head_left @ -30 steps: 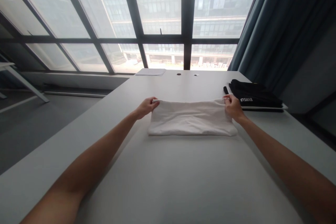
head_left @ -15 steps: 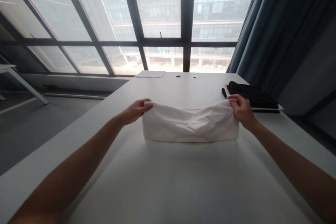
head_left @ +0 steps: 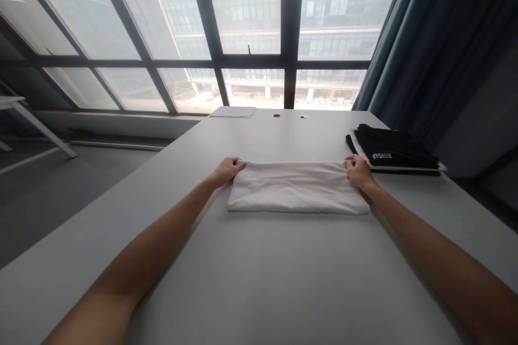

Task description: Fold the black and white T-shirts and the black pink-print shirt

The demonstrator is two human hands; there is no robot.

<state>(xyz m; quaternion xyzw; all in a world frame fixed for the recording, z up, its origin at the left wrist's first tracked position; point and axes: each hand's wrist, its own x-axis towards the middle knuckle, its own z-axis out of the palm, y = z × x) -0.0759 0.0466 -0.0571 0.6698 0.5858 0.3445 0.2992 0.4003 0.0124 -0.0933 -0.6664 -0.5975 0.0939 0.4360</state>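
Observation:
A folded white garment (head_left: 297, 188) lies as a wide rectangle on the white table (head_left: 283, 269); its exact kind cannot be made out. My left hand (head_left: 230, 170) pinches its far left corner between thumb and fingers. At the far right corner, my right hand (head_left: 358, 170) grips the cloth the same way. The far edge is drawn nearly straight between both hands, and shallow wrinkles run across the top layer. The near edge rests against the tabletop.
A stack of folded dark and white clothes (head_left: 399, 148) stands at the table's right edge, with white lettering on the top piece. Some paper (head_left: 232, 112) lies at the far left corner. Behind are windows (head_left: 251, 86) and a blue curtain (head_left: 421, 27).
Both hands have lowered the raised far edge of the white garment onto the table and drawn slightly inward. Its sagging top layer is now flatter, and the lettering on the stack shows.

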